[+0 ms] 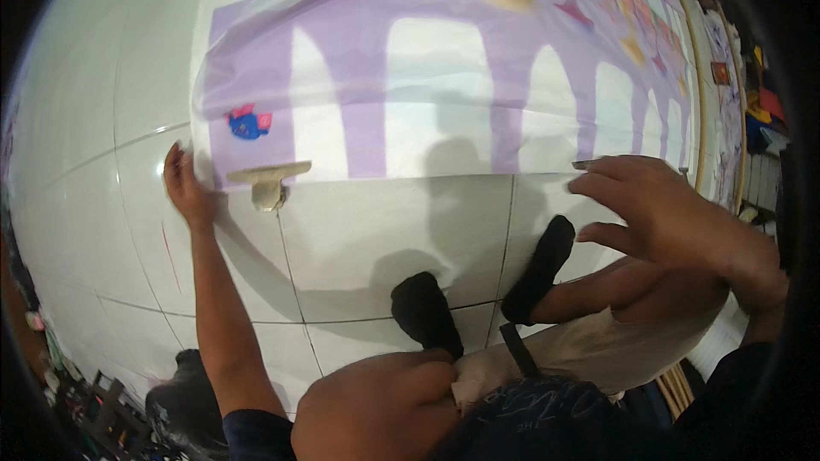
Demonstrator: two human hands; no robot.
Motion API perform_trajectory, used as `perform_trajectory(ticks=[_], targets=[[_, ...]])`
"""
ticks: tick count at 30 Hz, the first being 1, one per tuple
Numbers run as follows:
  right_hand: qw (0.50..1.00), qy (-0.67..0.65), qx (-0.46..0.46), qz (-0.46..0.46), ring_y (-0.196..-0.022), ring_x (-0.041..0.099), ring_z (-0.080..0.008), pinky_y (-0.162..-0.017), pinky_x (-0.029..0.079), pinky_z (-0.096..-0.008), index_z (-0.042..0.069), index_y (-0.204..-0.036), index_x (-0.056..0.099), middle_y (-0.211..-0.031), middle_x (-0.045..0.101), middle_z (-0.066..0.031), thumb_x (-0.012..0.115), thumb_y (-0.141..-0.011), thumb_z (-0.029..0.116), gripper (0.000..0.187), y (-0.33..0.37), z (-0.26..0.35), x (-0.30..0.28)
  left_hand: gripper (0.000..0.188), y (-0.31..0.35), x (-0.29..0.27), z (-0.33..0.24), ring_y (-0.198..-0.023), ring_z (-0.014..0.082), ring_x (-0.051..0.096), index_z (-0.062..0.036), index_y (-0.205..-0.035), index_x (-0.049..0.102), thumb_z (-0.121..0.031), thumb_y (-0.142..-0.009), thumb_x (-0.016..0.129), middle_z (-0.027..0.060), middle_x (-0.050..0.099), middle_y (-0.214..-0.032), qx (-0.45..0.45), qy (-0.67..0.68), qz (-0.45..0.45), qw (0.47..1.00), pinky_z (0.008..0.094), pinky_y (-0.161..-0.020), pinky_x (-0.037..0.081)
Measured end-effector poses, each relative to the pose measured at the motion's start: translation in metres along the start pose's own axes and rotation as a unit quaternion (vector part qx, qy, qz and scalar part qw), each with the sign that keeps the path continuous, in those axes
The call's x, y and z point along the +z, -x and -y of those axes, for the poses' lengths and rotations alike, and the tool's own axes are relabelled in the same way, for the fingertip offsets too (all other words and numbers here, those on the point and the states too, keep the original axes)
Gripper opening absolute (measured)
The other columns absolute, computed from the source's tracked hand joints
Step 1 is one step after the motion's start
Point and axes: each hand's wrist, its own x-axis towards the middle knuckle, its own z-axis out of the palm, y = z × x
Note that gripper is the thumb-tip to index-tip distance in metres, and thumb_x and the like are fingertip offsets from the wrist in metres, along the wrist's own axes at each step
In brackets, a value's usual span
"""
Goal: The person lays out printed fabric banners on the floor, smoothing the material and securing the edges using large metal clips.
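Note:
A wide printed sheet, purple and white with orange and pink toward its far side, lies in shallow folds over the white tiles. Along its near edge, toward the left, a broad bulldog clip grips the border. My left hand rests at the sheet's near left corner, fingers stretched along the side edge; its thumb is hidden. Over the near edge on the right hovers my right hand, slightly blurred, its fingers and thumb apart. Beneath its fingertips shows a dark flat strip, mostly covered by the hand.
My feet in black socks are on the tiled floor just in front of the sheet. A dark rounded object stands at the lower left. Long pale poles run beside the sheet's right side, with mixed clutter beyond.

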Motion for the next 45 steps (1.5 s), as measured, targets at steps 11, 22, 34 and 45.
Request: perform_trajectory(ticks=[11,22,34,45], targets=[[0.98,-0.165,-0.111,-0.006,-0.078,0.064,-0.0326,-0.068,0.053,-0.0434,-0.001,-0.099,0.056,-0.088,0.061,-0.0156,0.065,-0.088,0.027,0.031,0.075,-0.045,0.056,0.031,0.105,-0.106,-0.354,-0.115,0.0306,0.052,-0.0012,-0.118,0.059,-0.023,-0.095,0.056,0.0163,0.055,-0.123,-0.106,-0.035,0.244,0.963,0.0424,-0.099,0.04],[0.98,-0.184,-0.057,0.056,-0.085,0.067,-0.0351,-0.073,0.052,-0.0466,0.003,-0.099,0.059,-0.088,0.065,-0.0168,0.058,-0.094,0.041,0.038,0.11,-0.073,0.033,0.021,0.13,-0.08,-0.472,-0.097,0.032,0.054,-0.0024,-0.094,0.062,-0.019,-0.081,0.064,0.0158,0.056,-0.098,-0.063,-0.216,0.348,0.91,0.042,-0.087,0.043],[0.913,-0.403,0.049,0.047,-0.108,0.061,-0.0394,-0.092,0.047,-0.0507,0.006,-0.118,0.059,-0.113,0.064,-0.0216,0.052,-0.096,0.043,0.044,0.247,0.055,0.064,0.032,0.248,-0.136,-0.628,-0.097,0.0362,0.059,-0.0086,-0.1,0.069,-0.032,-0.078,0.069,0.0152,0.065,-0.101,-0.072,-0.382,0.467,0.795,0.0502,-0.087,0.046],[0.987,-0.153,0.015,-0.049,-0.102,0.064,-0.0338,-0.089,0.05,-0.0482,0.012,-0.108,0.065,-0.105,0.067,-0.0153,0.054,-0.092,0.048,0.041,0.375,0.02,-0.08,0.026,0.154,-0.325,-0.759,-0.094,0.0398,0.061,-0.0012,-0.101,0.068,-0.021,-0.087,0.061,0.0239,0.065,-0.101,-0.227,-0.182,0.316,0.903,0.0463,-0.081,0.048]])
